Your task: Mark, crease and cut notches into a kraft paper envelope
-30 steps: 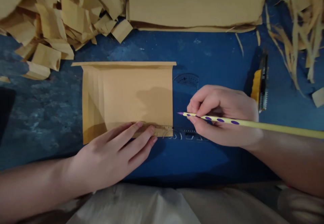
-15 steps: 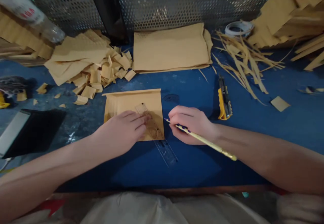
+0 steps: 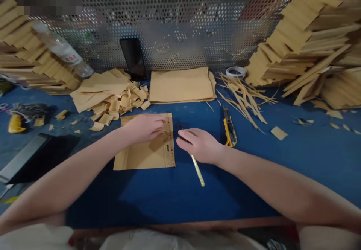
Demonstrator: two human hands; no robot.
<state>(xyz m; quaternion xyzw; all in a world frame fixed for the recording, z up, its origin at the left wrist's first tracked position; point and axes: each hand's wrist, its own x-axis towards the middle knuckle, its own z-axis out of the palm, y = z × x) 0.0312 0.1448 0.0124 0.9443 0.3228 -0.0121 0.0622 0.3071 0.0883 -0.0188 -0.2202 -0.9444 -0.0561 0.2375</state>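
Observation:
A sheet of folded brown kraft paper [image 3: 141, 156] lies flat on the blue table. Along its right edge runs a clear plastic ruler [image 3: 170, 152], roughly in line with that edge. My left hand [image 3: 145, 127] rests over the paper, its fingers closed on the ruler's upper part and hiding some of it. Just right of the paper, my right hand [image 3: 200, 144] grips a pale yellow pencil [image 3: 197, 171]. The pencil's rear end sticks out below the palm, and its tip is hidden by the fingers.
Behind the paper are a kraft stack [image 3: 182, 86], scraps [image 3: 121, 101] and a phone [image 3: 134, 58]. A yellow cutter [image 3: 230, 129], paper strips [image 3: 245, 99] and a tape roll [image 3: 236, 72] are to the right. A black-and-silver device [image 3: 31, 159] lies left; a bottle [image 3: 67, 56] leans behind.
The ruler has turned from a slant across the paper to its right edge, with my left hand on it. My right hand has tilted the pencil more upright. The view has shifted.

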